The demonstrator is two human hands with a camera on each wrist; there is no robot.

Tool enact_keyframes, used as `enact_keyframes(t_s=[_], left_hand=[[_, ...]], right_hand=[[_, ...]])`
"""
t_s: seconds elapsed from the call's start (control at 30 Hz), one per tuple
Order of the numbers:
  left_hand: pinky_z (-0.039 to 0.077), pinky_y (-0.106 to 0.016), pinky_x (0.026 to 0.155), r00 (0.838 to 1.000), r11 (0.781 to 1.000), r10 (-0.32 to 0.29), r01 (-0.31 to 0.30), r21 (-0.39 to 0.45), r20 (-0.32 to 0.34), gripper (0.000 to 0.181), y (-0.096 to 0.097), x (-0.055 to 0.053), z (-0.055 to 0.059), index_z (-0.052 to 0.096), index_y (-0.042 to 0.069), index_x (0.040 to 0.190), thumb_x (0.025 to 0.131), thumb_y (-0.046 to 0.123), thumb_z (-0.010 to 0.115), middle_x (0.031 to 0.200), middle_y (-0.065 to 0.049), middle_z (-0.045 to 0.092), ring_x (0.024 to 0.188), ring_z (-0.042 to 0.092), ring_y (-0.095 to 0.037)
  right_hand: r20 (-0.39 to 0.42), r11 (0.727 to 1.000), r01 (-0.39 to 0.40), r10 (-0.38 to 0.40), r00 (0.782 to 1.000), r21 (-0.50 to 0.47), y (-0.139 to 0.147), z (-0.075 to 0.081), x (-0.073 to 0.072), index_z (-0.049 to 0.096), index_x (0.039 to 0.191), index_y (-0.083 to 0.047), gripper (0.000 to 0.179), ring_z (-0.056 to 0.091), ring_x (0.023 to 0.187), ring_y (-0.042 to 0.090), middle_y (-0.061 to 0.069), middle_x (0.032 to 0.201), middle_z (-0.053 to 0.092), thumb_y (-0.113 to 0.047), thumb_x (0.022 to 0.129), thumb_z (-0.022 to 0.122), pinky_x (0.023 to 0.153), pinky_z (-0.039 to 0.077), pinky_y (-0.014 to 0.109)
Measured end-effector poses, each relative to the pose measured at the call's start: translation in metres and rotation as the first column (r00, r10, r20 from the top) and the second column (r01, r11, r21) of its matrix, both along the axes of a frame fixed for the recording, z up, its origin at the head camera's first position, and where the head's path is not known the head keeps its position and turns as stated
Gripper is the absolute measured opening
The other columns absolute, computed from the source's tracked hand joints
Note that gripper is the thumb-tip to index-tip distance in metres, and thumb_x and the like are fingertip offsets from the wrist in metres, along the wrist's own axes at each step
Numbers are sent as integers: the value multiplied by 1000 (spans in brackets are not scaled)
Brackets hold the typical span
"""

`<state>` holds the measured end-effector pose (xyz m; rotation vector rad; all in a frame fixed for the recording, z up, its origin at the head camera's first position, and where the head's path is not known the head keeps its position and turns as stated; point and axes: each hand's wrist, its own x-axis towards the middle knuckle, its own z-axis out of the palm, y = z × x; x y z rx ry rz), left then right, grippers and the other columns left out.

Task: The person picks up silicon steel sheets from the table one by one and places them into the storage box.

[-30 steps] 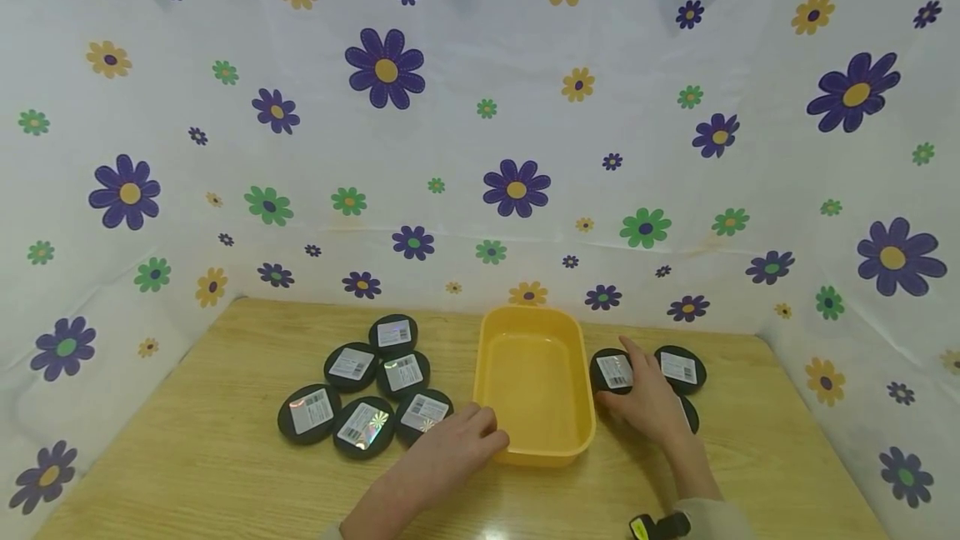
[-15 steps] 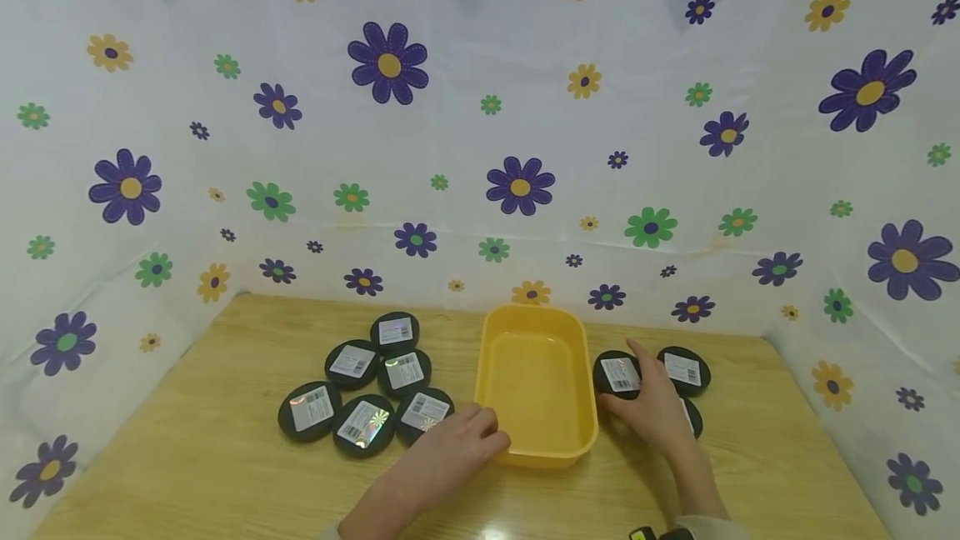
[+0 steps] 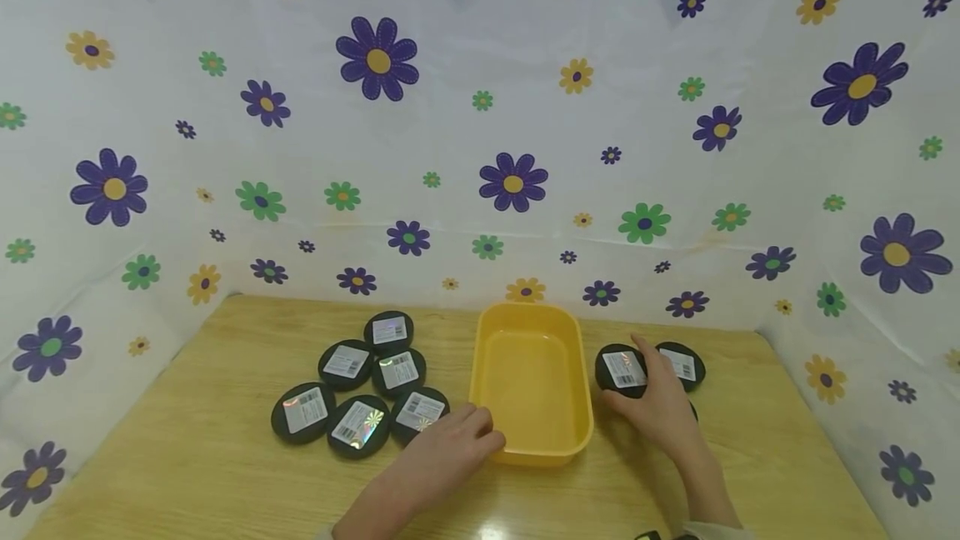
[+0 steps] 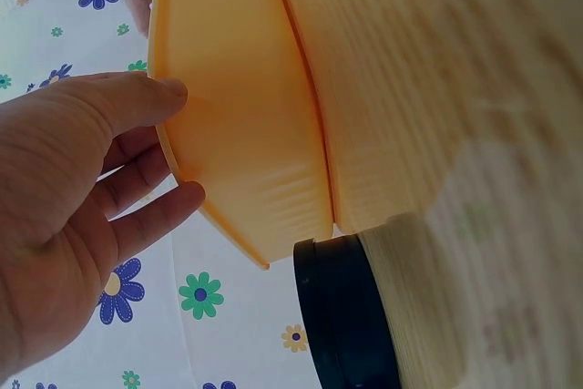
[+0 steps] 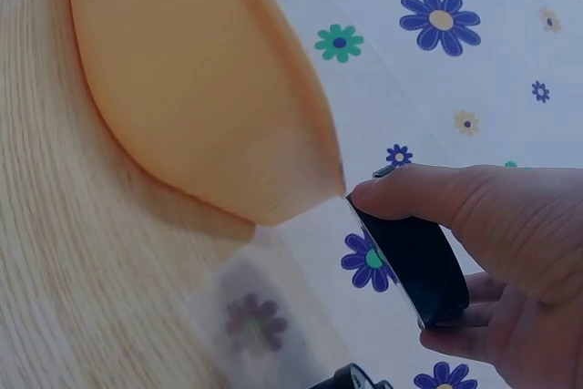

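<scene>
Right hand (image 3: 660,398), thumb and fingers pinching round, white-labelled black disc (image 3: 621,371), just right of yellow rectangular plastic tub (image 3: 532,390). Left hand (image 3: 453,438) pinching tub's near-left rim. Six similar discs (image 3: 399,371) on wooden table (image 3: 225,465), left of tub.

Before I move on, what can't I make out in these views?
Head: print on the labels of the black discs, too small to read.
Head: most of one right-side disc, hidden by the right hand and wrist.
Left wrist: the lower part of a disc, cut off by the bottom edge.
Right wrist: a dark object, cut off by the bottom edge; I can't tell what it is.
</scene>
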<state>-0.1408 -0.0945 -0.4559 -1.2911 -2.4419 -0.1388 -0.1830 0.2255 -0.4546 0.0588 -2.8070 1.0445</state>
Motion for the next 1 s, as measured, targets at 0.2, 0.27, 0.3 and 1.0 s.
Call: enact_keyframes(t_s=[0.2,0.27,0.3,1.0], left_hand=[[47,-20,74,1000,1000,-9,9,11,-30,16,0,-1,-1,63,18,98,88,9,70,92,4,50,84,51,-12],[47,-20,74,999,1000,-11,12,16,-34,15,0,-2,-1,63,18,97,87,9,70,91,4,50,84,51,-12],[47,-20,74,999,1000,-12,13,18,-36,16,0,-2,-1,63,18,97,87,9,70,91,4,50,84,50,-12],[47,-20,75,1000,1000,-4,4,16,15,16,0,-1,4,63,18,99,89,7,69,92,4,49,85,50,-12]], right_hand=[[30,1000,-5,5,1000,-13,-8,11,5,26,155,-11,96,37,137,44,24,154,33,-31,81,82,107,34,64],[25,999,-17,18,1000,-27,-11,14,7,26,155,-11,96,36,138,44,22,156,32,-30,80,82,108,33,63],[21,999,-23,24,999,-32,-12,15,8,26,155,-12,95,35,139,43,22,156,32,-29,80,82,109,32,63],[-18,993,-118,117,993,-30,-44,17,14,35,152,-15,92,43,134,39,18,150,40,-23,77,86,106,39,59]])
